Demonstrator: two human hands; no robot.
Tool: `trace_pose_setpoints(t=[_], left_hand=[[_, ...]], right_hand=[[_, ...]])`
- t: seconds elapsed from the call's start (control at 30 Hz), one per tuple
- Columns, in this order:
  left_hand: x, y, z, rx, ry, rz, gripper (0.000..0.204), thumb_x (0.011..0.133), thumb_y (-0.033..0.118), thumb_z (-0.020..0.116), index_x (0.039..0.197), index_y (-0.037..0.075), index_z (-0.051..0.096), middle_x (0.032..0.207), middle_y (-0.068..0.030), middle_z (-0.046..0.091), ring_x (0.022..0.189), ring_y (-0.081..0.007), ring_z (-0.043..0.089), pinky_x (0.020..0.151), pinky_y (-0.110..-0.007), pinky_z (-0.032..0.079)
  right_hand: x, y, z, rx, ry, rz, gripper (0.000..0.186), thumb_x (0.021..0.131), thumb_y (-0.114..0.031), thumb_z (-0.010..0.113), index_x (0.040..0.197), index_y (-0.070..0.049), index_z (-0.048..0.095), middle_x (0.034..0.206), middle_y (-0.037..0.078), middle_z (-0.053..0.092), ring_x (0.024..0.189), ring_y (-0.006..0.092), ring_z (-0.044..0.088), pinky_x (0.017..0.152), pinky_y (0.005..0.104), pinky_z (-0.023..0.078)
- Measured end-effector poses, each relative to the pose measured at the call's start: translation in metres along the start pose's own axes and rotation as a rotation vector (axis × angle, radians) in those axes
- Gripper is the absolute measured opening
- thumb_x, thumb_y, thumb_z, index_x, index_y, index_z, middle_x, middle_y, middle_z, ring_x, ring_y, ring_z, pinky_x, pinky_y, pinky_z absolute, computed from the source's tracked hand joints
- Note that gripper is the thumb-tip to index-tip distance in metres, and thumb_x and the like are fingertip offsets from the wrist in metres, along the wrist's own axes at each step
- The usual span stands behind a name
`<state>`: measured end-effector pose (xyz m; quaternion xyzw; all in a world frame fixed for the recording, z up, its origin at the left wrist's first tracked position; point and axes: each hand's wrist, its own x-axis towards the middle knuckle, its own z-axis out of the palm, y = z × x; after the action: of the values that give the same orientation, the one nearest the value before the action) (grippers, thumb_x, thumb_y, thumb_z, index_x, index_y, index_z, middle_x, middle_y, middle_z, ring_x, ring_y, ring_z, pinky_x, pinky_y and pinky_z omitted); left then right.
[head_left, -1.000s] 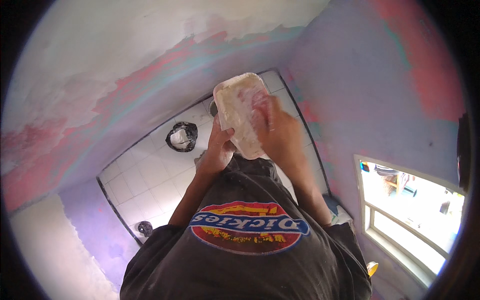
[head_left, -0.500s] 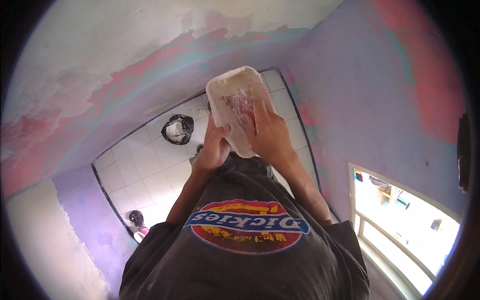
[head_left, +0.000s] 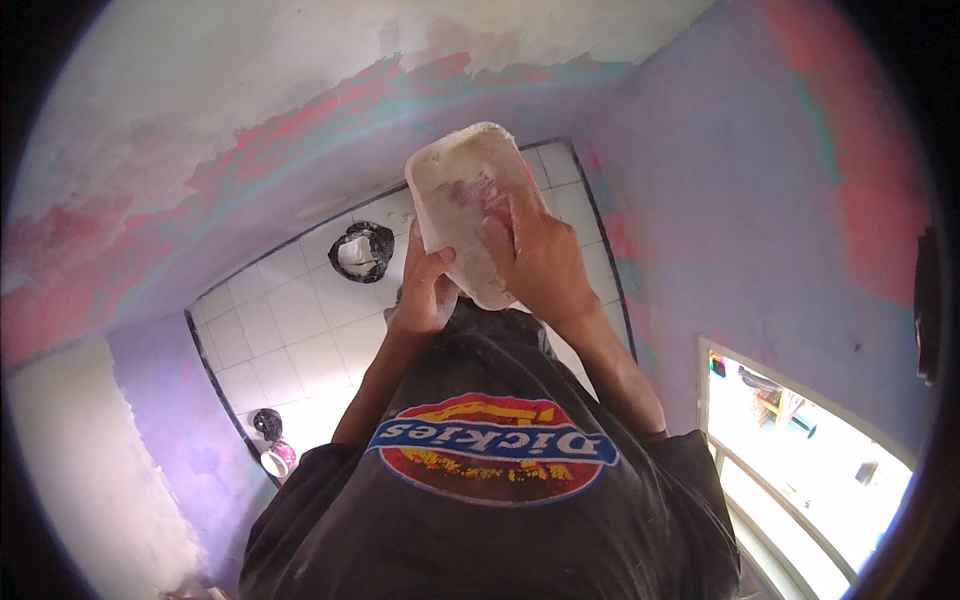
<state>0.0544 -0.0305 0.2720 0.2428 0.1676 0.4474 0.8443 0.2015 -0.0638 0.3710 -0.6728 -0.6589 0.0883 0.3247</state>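
My left hand grips a long, shallow tray, its thumb hooked over the near left rim and its other fingers under and beside the wall. The tray is whitish with rounded corners, and it is crusted with pale plaster-like residue. Into the tray reaches my right hand, its fingers stretched down against the inner surface and the thumb apart. White powdery smears and a pinkish patch show around those fingers. Part of the fingertips is hard to make out, and I see no tool in that hand.
On the white tiled floor stands a black bag with white material inside. Farther left are a small dark bundle and a pink-and-white container. Patchy purple, pink and white walls surround me, with a bright window at right.
The tray and both hands have shifted slightly up and left in view. My right hand remains inside the tray, and my left hand keeps its grip.
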Motion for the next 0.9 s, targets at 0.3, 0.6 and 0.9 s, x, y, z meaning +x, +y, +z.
trace_pose_setpoints(t=[0.3,0.6,0.9], left_hand=[[-0.005,-0.003,0.006,0.109,0.028,0.080,0.074,0.085,0.027,0.064,0.144,0.003,0.026,0.138,-0.0128,0.047,0.128,-0.0269,0.048,0.105,-0.042,0.042],[-0.004,0.007,0.007,0.015,0.026,-0.002,0.077,0.084,0.016,0.061,0.147,0.004,0.018,0.139,-0.0155,0.040,0.130,-0.0281,0.043,0.108,-0.044,0.037],[0.008,0.019,0.008,0.145,0.004,0.128,0.082,0.081,0.014,0.060,0.147,0.003,0.013,0.138,-0.0163,0.038,0.129,-0.0280,0.044,0.107,-0.043,0.039]], right_hand=[[0.001,-0.008,-0.014,0.047,-0.067,0.061,0.032,0.090,-0.015,0.057,0.116,-0.001,0.048,0.080,0.022,0.065,0.069,0.0414,0.064,0.060,0.0477,0.051],[0.021,-0.011,-0.041,-0.084,0.050,-0.031,0.025,0.089,-0.014,0.058,0.111,-0.003,0.050,0.079,0.019,0.065,0.069,0.0395,0.064,0.058,0.0455,0.050],[0.018,-0.007,0.007,-0.153,0.015,0.142,0.020,0.089,-0.011,0.059,0.106,-0.004,0.051,0.079,0.019,0.064,0.071,0.0383,0.065,0.059,0.0427,0.050]])
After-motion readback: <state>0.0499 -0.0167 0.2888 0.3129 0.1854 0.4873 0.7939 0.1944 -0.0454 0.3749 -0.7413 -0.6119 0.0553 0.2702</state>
